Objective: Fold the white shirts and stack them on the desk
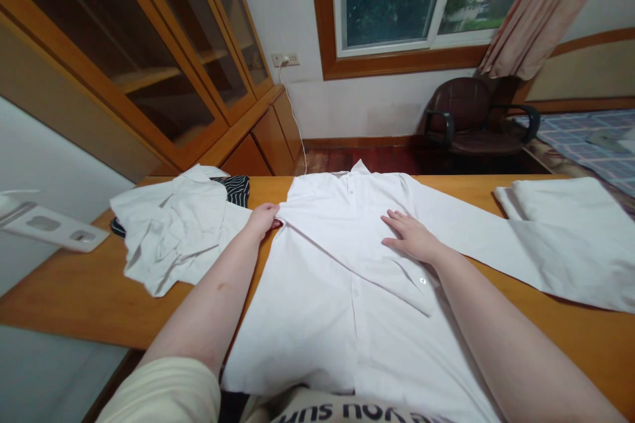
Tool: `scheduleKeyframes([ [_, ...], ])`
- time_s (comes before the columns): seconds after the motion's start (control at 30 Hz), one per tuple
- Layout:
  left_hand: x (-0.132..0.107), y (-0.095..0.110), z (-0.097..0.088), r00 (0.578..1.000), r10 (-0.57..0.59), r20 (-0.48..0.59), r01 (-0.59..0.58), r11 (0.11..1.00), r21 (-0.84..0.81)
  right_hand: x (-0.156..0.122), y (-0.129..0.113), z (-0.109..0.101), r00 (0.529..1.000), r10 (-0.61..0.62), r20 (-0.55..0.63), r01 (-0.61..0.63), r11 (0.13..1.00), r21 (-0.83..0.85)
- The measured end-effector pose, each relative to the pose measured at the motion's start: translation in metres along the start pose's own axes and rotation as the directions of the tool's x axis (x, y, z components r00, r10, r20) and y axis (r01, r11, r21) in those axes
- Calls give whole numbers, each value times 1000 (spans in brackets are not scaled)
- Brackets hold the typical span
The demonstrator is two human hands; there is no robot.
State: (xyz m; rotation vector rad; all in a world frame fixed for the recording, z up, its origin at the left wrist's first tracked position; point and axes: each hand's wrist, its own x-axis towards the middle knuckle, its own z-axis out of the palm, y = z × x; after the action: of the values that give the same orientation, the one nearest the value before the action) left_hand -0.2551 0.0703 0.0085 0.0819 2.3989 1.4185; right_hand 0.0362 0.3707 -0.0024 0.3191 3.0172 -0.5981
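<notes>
Head view: what are the two hands doing?

They are well apart on a white shirt. The left hand is closed in a pinch on the shirt's left side, near the shoulder. The right hand is open, palm down, fingers slightly spread on the chest; it grips nothing.

How does the shirt lie?

Spread front up on a wooden desk, collar at the far edge, bottom close to the person's body. A slanting strip, perhaps a sleeve, crosses the front from the left hand toward the lower right. The other sleeve stretches out to the right.

What borders it?

On the left, a crumpled white pile with striped cloth beneath; a band of wood shows between pile and shirt. On the right, folded cloth meets the sleeve; white on white, I cannot tell exactly where.

And farther off?

More wood at the desk's left front. Past the far edge stand a cabinet on the left and a chair on the right, below a window.
</notes>
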Motion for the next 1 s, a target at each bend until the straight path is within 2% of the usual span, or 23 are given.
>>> scheduleKeyframes([
  [0.13, -12, -1, 2, 999, -13, 37, 18, 991, -129, -1, -1, 1, 1000, -2, -7, 2, 1000, -21],
  [0.27, -26, -9, 0, 999, 8, 40, -4, 994, -108, -1, -1, 2, 1000, -3, -10, 2, 999, -46],
  [0.43, -31, -20, -8, 996, 50, -71, -44, 995, 94, -1, -2, 2, 1000, 0, -21, -1, 999, -39],
  [0.53, -31, -16, -15, 979, 138, -149, -97, 963, 252, -2, -5, 2, 1000, 3, -31, -4, 999, -53],
  [0.6, -32, -9, -14, 962, 225, -156, -159, 923, 351, -1, -7, 2, 999, 4, -36, -7, 997, -82],
  [0.67, -30, 1, -7, 950, 292, -109, -220, 876, 429, -1, -9, 3, 999, 4, -45, -9, 994, -107],
  [0.73, -23, 12, 6, 946, 319, -47, -258, 836, 483, 0, -9, 5, 999, 0, -53, -6, 994, -113],
  [0.83, 0, 28, 27, 954, 300, 2, -255, 806, 534, -1, -8, 6, 998, -13, -66, 7, 995, -95],
  [1.0, 47, 52, 45, 966, 254, -47, -183, 802, 569, -3, -10, 4, 987, -105, -120, 110, 993, 37],
])
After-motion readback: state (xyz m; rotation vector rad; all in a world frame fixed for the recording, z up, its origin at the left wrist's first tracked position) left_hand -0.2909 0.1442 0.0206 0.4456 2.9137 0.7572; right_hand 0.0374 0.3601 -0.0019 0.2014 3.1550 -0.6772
